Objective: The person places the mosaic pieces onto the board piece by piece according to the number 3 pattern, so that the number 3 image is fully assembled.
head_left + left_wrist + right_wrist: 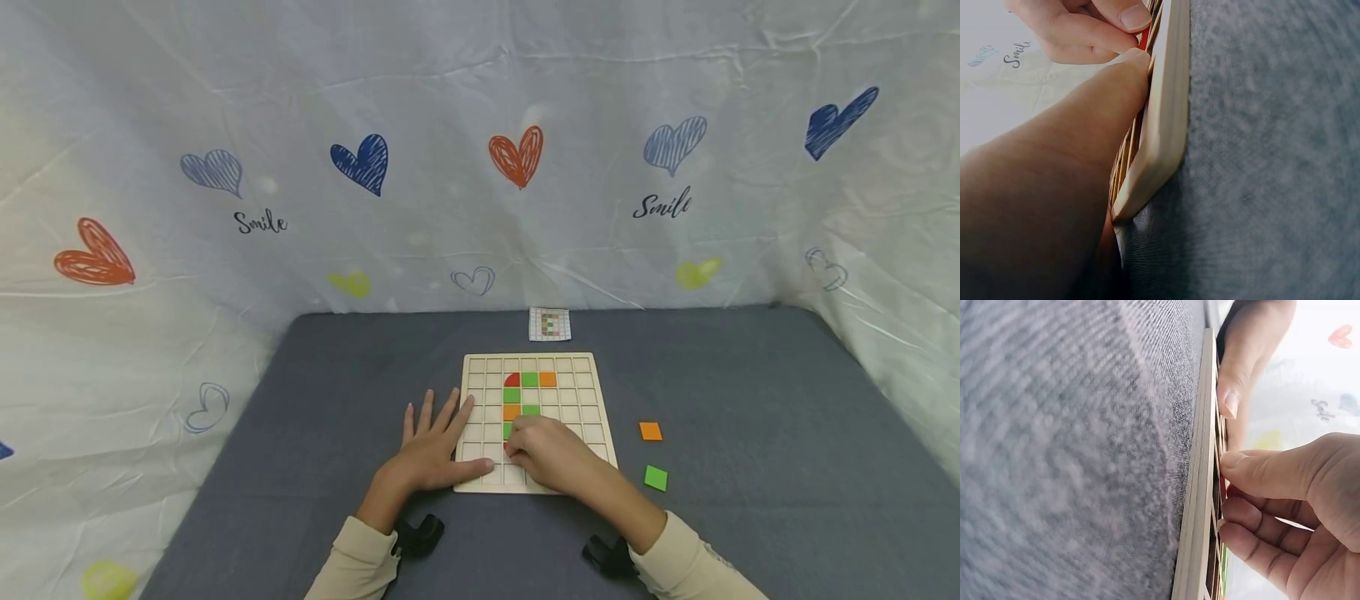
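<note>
A wooden grid board (570, 397) lies on the grey cloth in front of me. My left hand (431, 458) rests with spread fingers over its left edge, the thumb (1129, 72) reaching onto the grid. Low on the board, my right hand (555, 454) pinches a small red piece (1223, 485) between thumb and fingers, right at the grid surface. Most of that piece is hidden by the fingers. Above it sit a red rounded-corner piece (513, 380), an orange tile (548, 379) and several green tiles (530, 379), with another orange tile (512, 412) lower down.
A loose orange tile (650, 431) and a loose green tile (656, 477) lie right of the board. Behind it is a small printed card (550, 324) with a coloured grid pattern. A white curtain (435, 233) with hearts hangs at the table's far edge.
</note>
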A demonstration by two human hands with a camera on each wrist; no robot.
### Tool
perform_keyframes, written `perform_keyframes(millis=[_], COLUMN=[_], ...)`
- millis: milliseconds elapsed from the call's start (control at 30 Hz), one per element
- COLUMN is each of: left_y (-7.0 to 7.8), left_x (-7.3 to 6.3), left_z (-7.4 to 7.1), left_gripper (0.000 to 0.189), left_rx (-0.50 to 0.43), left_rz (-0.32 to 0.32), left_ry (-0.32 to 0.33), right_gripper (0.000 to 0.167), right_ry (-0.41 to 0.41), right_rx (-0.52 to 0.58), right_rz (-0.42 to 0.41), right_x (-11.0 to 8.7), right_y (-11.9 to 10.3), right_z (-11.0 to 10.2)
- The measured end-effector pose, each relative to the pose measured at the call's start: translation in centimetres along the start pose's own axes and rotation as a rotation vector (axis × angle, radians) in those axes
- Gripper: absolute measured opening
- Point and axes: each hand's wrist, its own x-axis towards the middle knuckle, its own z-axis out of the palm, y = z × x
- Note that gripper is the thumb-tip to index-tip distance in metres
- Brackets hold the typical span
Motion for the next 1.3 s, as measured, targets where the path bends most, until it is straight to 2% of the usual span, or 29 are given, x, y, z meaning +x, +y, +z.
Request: perform_keyframes(millis=[167, 267, 367, 467, 533, 600, 667, 767, 867, 1167, 1300], left_y=[0.1, 0.1, 0.2, -0.2, -0.5, -0.8, -0.8, -0.7, -0.7, -0.4, -0.2], left_x=[-0.1, -0.1, -0.1, 0.2, 0.4, 0.5, 0.5, 0.5, 0.4, 0.1, 0.1], left_z=[-0.1, -0.1, -0.1, 0.4, 0.8, 1.0, 0.9, 0.8, 0.8, 0.5, 0.3], left_gripper=[0.104, 0.104, 0.105, 0.107, 0.108, 0.110, 0.111, 0.111, 0.111, 0.109, 0.107], left_rx=[0.000, -0.008, -0.014, -0.011, -0.012, -0.014, -0.022, -0.028, -0.020, -0.047, -0.031], left_rz=[0.001, 0.006, 0.004, -0.001, -0.001, -0.002, 0.005, -0.001, -0.001, 0.031, 0.016], left_ry=[-0.003, 0.002, 0.008, 0.020, 0.030, 0.030, 0.030, 0.015, 0.016, 0.033, 0.021], right_gripper=[0.010, 0.012, 0.014, 0.012, 0.012, 0.011, 0.013, 0.026, 0.037, 0.035, 0.032], right_ry=[-0.012, -0.025, -0.023, -0.006, -0.002, -0.028, -0.089, -0.222, -0.306, -0.260, -0.223], right_rx=[0.008, 0.000, 0.008, 0.018, 0.018, 0.003, -0.018, -0.065, -0.106, -0.105, -0.062], right_rz=[0.000, -0.037, -0.083, -0.067, -0.013, 0.085, 0.197, 0.375, 0.465, 0.426, 0.378], right_x=[-0.1, -0.6, -1.7, -3.2, -4.3, -5.6, -6.8, -8.5, -9.5, -9.5, -9.2], right_y=[0.0, 0.3, 0.8, 1.5, 2.0, 2.5, 3.0, 3.5, 3.9, 4.3, 4.3], right_z=[-0.1, -0.4, -1.1, -2.4, -3.7, -5.1, -6.5, -8.2, -8.8, -8.2, -8.3])
